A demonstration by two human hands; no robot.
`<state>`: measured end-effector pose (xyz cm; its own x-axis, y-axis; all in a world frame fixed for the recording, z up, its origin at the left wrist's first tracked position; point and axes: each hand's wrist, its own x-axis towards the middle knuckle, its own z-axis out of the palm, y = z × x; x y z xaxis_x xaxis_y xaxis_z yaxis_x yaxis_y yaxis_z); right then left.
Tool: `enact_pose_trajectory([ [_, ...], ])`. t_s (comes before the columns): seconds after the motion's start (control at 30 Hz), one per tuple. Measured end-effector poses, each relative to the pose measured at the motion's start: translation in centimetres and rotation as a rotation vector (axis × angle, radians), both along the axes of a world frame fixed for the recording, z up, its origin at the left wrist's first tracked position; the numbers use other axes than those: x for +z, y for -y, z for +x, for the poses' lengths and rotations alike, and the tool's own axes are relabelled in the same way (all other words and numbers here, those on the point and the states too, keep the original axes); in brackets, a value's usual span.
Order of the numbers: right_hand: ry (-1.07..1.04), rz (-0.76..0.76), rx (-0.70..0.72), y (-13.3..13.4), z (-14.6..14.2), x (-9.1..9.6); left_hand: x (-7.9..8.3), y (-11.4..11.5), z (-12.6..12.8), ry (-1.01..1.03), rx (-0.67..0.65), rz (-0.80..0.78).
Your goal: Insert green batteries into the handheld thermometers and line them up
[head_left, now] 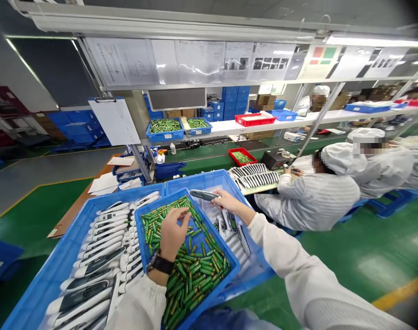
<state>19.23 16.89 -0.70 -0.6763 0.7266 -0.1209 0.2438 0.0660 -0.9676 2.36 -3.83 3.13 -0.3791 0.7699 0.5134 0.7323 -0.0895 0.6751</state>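
Observation:
My right hand (pixel 226 201) grips one end of a slim white and dark-grey handheld device (pixel 202 195), held above the far right rim of a blue tray (pixel 234 262). Loose green batteries (pixel 198 275) with gold-coloured bands fill much of that tray. Over the batteries is my left hand (pixel 174 228), wearing a black wristband, its fingers curled and pinched together. Whatever lies between those fingertips is hidden. To the left, many similar devices (pixel 102 245) lie in rows in a large blue bin (pixel 62 256). More devices (pixel 225 222) rest in a second blue bin (pixel 253 270) under the tray's right side.
Two blue bins of batteries (pixel 165 126) stand on the shelf ahead, near a red tray (pixel 255 120). A smaller red tray (pixel 242 157) and rows of devices (pixel 255 176) occupy the bench. Co-workers in white (pixel 308 188) sit at right. A clipboard (pixel 114 120) hangs at left.

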Motion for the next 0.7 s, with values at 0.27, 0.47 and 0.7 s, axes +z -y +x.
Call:
enact_pose_trajectory([
  [0.27,-0.26,-0.201,0.083,5.2,1.6,2.6,0.5,0.8,0.8,-0.136,-0.008,0.184],
  [0.47,-0.174,-0.167,-0.126,5.9,0.5,1.6,0.5,0.7,1.2,-0.153,-0.152,0.119],
  [0.7,-0.023,0.097,-0.13,6.6,0.3,1.3,0.7,1.3,2.6,0.003,-0.29,0.07],
])
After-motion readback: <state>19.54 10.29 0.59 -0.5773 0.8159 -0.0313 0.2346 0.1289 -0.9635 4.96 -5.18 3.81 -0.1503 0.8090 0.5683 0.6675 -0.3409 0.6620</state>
